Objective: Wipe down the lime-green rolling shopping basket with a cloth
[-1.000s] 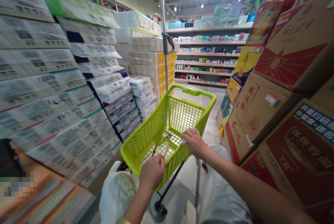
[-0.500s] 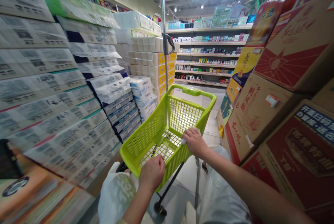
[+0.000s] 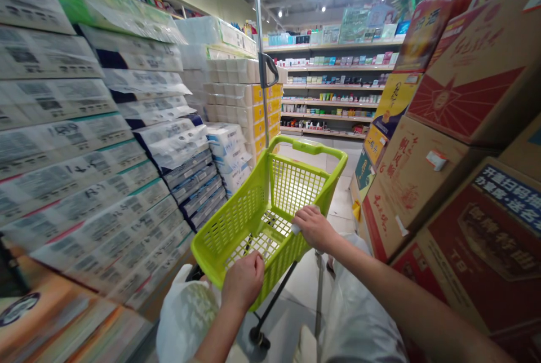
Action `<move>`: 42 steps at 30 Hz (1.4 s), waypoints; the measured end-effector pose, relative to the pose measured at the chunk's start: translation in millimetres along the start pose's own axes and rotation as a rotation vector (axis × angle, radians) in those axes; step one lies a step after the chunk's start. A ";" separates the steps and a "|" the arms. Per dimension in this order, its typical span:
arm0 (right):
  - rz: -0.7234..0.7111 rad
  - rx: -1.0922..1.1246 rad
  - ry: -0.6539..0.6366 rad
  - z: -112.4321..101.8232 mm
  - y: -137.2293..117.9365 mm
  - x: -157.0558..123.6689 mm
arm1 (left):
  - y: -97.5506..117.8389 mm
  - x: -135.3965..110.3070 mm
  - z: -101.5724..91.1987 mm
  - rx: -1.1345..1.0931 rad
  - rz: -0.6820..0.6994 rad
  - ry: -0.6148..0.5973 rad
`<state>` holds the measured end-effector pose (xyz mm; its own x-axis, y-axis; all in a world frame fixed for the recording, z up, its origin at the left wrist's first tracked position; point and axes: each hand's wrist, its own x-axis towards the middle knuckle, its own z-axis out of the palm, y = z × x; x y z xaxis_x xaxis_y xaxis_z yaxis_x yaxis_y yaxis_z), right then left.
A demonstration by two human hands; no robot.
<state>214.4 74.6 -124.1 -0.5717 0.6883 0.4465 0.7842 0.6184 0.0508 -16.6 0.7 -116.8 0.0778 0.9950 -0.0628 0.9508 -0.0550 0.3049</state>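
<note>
A lime-green plastic shopping cart [image 3: 236, 222] stands in a narrow store aisle right in front of me, its basket holding nothing I can see. My left hand [image 3: 244, 279] is closed over the near rim of the basket. My right hand [image 3: 311, 228] grips the right side of the rim, with a small white thing under its fingers. A white plastic bag [image 3: 186, 318] hangs below my left forearm, and another white bag [image 3: 359, 318] hangs under my right arm.
Stacked packs of tissue paper [image 3: 84, 171] wall the left side. Cardboard cartons [image 3: 456, 143] are piled high on the right. A metal pole [image 3: 261, 53] rises beyond the cart. Shelves of small products [image 3: 333, 92] cross the far end under a lit sign.
The view has slid slightly forward and left along the aisle with the cart. Both hands keep the same grip on the rim.
</note>
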 end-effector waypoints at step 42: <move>-0.095 0.080 0.011 14.1 -73.8 -6.1 | 2.0 1.6 0.4 -0.005 0.018 -0.010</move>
<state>156.6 30.1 -143.1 -0.6393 0.6213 0.4531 0.7046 0.7092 0.0217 -14.5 2.2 -116.7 0.0975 0.9930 -0.0669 0.9479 -0.0722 0.3104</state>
